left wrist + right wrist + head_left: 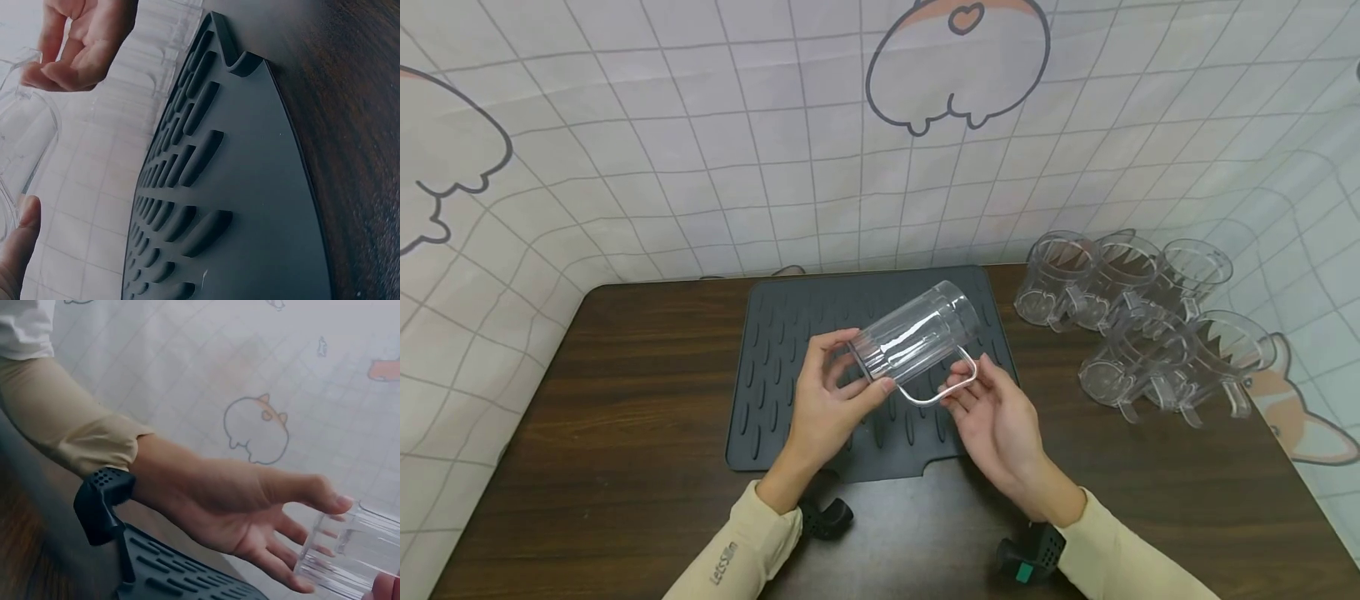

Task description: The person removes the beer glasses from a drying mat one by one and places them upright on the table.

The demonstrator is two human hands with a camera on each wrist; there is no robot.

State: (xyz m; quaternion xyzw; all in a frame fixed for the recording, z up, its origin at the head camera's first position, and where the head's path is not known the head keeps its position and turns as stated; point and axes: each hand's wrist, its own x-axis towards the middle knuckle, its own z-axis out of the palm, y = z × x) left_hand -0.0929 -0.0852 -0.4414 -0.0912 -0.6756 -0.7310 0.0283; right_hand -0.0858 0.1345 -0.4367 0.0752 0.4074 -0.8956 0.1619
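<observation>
A clear glass mug point(917, 329) is held tilted over the dark drying mat. My left hand point(831, 400) grips its lower-left end between thumb and fingers; the right wrist view shows this left hand point(231, 500) from the side. The mug's other end points up and to the right. Its handle point(940, 396) faces down and right, toward my right hand point(1000, 425). That hand is palm up, its loosely bent fingers touching the handle. In the left wrist view, the right hand point(87, 44) has fingertips right at the handle.
The ribbed mat point(782, 375) lies on a dark wooden table point(587, 433), with a notch in its near edge. Several clear glass mugs point(1060, 275) stand upright in a group at the right. A grid-patterned cloth point(700, 167) hangs behind the table and along both sides.
</observation>
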